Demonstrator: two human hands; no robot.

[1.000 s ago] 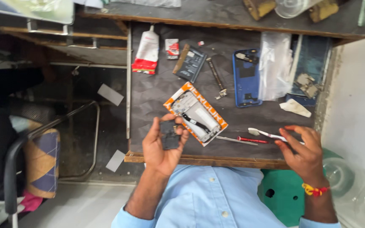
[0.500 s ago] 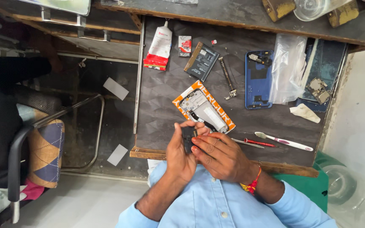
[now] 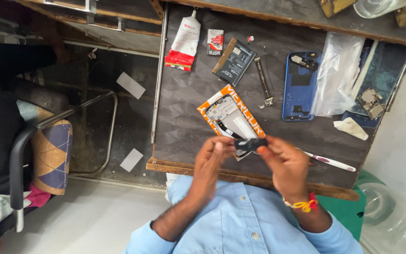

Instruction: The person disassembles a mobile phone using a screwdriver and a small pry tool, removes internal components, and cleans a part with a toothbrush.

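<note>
Black, small flat part (image 3: 250,143) pinched between left hand (image 3: 211,162) and right hand (image 3: 285,162) at the desk's near edge; orange rectangular package (image 3: 245,110) just beyond, red-white glue tube (image 3: 183,42) far left

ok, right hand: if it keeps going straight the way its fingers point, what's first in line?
The right hand points toward the left hand, both pinching a small dark part. Past the part it would meet the left fingertips, though depth is unclear.
</note>
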